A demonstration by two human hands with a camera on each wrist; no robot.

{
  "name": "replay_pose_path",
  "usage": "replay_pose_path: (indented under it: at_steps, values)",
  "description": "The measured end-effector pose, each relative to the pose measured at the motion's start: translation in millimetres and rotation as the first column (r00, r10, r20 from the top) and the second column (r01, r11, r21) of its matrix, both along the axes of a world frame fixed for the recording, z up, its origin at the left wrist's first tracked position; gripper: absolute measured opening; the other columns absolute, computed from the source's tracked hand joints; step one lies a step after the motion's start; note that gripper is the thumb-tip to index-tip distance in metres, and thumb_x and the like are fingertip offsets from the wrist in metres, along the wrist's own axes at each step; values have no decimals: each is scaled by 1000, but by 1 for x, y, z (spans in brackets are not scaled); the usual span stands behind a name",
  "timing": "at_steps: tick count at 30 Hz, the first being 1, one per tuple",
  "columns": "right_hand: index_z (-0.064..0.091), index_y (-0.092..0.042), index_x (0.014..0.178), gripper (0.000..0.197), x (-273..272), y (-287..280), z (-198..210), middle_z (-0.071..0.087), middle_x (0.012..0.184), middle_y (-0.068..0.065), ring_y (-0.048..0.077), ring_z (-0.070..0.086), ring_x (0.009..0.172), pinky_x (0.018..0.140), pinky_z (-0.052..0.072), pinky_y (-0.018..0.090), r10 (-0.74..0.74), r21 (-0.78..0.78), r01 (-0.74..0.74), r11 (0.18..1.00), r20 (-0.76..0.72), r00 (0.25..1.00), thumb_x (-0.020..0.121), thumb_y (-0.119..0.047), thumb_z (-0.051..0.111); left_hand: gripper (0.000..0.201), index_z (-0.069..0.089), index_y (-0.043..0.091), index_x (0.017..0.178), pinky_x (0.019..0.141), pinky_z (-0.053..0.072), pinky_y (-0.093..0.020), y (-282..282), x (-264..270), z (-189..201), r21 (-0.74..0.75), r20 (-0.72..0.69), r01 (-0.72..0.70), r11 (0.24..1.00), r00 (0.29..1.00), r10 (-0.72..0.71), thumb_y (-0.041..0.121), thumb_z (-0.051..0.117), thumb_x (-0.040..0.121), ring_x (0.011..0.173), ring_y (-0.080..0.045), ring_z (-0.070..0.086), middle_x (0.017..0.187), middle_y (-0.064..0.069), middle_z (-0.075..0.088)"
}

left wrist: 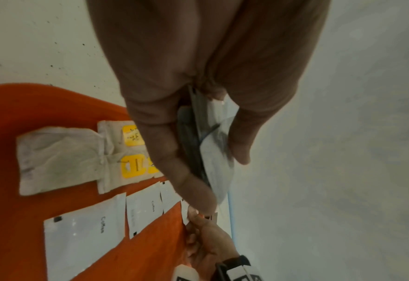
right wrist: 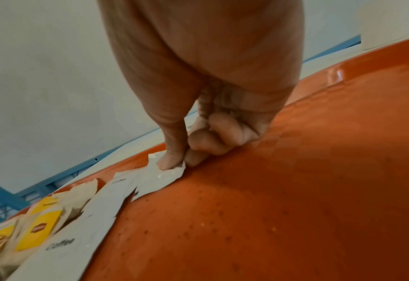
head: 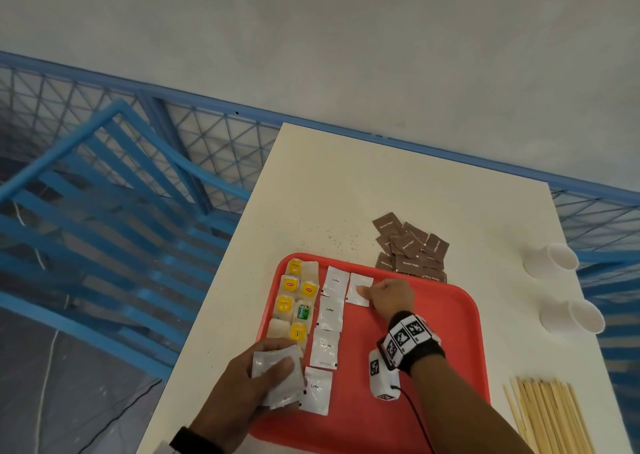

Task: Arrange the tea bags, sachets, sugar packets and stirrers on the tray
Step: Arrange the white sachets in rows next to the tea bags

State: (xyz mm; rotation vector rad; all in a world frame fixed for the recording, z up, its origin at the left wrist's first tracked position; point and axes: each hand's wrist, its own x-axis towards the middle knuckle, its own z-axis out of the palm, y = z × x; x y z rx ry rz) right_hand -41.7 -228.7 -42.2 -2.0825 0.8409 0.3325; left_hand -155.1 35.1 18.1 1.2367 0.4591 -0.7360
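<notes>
Sitting on the cream table (head: 398,183), the red tray (head: 443,335) is already partly filled. Along its 9 o'clock edge, tea bags (head: 294,301) with yellow tags are lined up in two columns, and one green tag is mixed in. Right beside them a column of four white coffee sachets (head: 329,329) is laid out, top to bottom.

A fifth sachet (head: 359,289), starting a second column at the 12 o'clock end, is pinned down by the right hand (head: 389,297): its thumb is pressed on the sachet's corner and the other fingers are curled in against the tray, as seen in the right wrist view.

A small stack of spare sachets (head: 277,377) is clamped between thumb and fingers of the left hand (head: 242,391), held over the tray's 7 o'clock corner.

Off the tray, a pile of brown sugar packets (head: 410,249) is left at 12 o'clock, touching the rim. Wooden stirrers (head: 547,415) are bundled at 4 o'clock, and two white paper cups (head: 550,259) are lying at 2 o'clock.
</notes>
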Motion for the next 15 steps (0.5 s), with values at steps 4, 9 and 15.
replay_pose_path:
  at_steps: [4,9,15]
  values:
    - [60,-6,68,38,-2,-1,6,71,76,10,26,66,77,83,56,40,48,-57,-50,997,-38,998,71,-35,85,50,69,12,112,75,59,-54,0,4,9,-133,-105,-86,987,992,73,24,84,66,100,-43,69,116,-22,68]
    - [55,-12,62,37,-32,10,50,58,62,-1,13,52,61,66,53,34,94,-3,-94,996,137,986,79,-37,77,44,68,8,117,75,60,-54,-1,7,15,-253,-129,-76,964,991,45,-15,59,81,109,-45,63,120,-20,65]
    - [69,-18,71,29,-101,42,100,65,62,-7,-1,54,53,54,41,14,403,303,-448,841,202,893,74,-45,78,30,62,8,114,58,61,-37,-28,9,29,7,99,158,987,982,-158,0,68,86,78,-29,75,99,-19,72]
